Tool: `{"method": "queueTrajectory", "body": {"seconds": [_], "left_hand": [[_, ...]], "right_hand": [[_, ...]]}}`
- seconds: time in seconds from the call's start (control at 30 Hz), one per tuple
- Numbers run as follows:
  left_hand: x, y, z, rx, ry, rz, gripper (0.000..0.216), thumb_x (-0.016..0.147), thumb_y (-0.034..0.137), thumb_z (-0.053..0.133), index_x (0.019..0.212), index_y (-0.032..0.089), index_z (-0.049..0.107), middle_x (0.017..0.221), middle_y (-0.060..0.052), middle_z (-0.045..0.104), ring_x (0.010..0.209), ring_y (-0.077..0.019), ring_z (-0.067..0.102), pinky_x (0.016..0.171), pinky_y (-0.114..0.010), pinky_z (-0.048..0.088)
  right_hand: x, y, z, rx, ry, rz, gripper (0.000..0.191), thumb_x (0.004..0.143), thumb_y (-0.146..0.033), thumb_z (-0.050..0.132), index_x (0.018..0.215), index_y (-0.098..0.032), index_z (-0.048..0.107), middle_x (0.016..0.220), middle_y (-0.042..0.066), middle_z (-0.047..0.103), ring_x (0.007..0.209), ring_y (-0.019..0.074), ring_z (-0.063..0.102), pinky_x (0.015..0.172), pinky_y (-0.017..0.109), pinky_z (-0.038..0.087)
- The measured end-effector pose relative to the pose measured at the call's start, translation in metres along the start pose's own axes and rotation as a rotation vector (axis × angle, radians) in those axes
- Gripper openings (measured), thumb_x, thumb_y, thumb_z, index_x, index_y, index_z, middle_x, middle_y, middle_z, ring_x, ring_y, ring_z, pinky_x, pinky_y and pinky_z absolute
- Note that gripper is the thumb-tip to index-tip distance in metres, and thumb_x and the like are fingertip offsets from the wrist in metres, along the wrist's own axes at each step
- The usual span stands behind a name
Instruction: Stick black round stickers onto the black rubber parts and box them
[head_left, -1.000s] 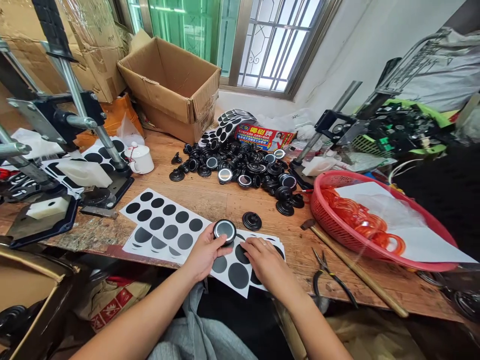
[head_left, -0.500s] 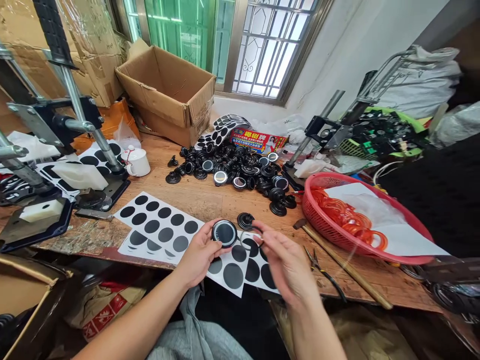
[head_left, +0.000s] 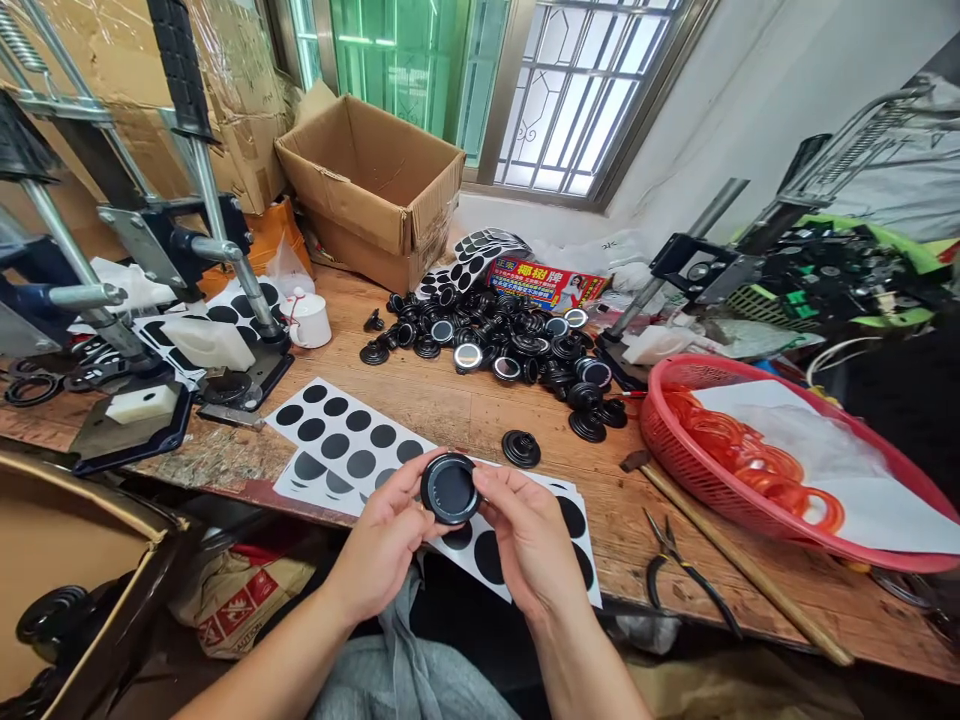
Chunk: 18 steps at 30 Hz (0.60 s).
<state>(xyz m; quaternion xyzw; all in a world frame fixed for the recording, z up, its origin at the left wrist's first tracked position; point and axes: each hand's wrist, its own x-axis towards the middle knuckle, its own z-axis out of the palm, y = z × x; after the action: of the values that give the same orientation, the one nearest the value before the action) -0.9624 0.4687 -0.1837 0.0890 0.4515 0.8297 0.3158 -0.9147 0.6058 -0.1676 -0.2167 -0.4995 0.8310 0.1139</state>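
Observation:
A round black cap with a dark flat face and a raised black rim is gripped between both hands, face towards me. My left hand closes on its left and lower edge. My right hand pinches the right edge, thumb on the rim. Under the hands lie white sheets of round black stickers. Just beyond, a single stepped black cap rests on the bench. Farther back is a heap of similar black caps, some with shiny silvery faces.
Hand presses stand at left, another press at right. A red basket holds orange rings. Beside it lie a hammer and pliers. A white mug and an open carton stand behind.
My right hand has moved left, bringing a thin black ring onto the cap. The cap's bright rim now looks black. The view has turned slightly left.

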Motion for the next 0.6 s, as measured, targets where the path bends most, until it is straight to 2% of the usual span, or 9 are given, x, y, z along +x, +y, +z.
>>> {"method": "queueTrajectory", "body": {"seconds": [0.43,0.6], "left_hand": [[-0.0018,0.0059,-0.0009,-0.016,0.045,-0.022,0.052,0.069,0.013,0.064,0.119,0.025,0.065,0.129,-0.008,0.061,0.108,-0.0282,0.059,0.09,-0.041,0.05],[-0.0008,0.0051,-0.0022,-0.006,0.007,0.002,0.046,0.077,0.019,0.064,0.122,0.026,0.063,0.131,-0.008,0.06,0.112,-0.03,0.058,0.088,-0.04,0.052]], "right_hand": [[0.0023,0.0001,0.0056,-0.026,0.027,-0.001,0.021,0.066,-0.036,0.08,0.069,-0.017,0.072,0.075,0.004,0.07,0.073,0.0156,0.058,0.073,0.028,0.044],[0.0033,-0.0002,0.0057,-0.026,0.044,-0.012,0.022,0.064,-0.036,0.081,0.068,-0.017,0.072,0.072,0.003,0.069,0.071,0.015,0.057,0.071,0.029,0.044]]}}
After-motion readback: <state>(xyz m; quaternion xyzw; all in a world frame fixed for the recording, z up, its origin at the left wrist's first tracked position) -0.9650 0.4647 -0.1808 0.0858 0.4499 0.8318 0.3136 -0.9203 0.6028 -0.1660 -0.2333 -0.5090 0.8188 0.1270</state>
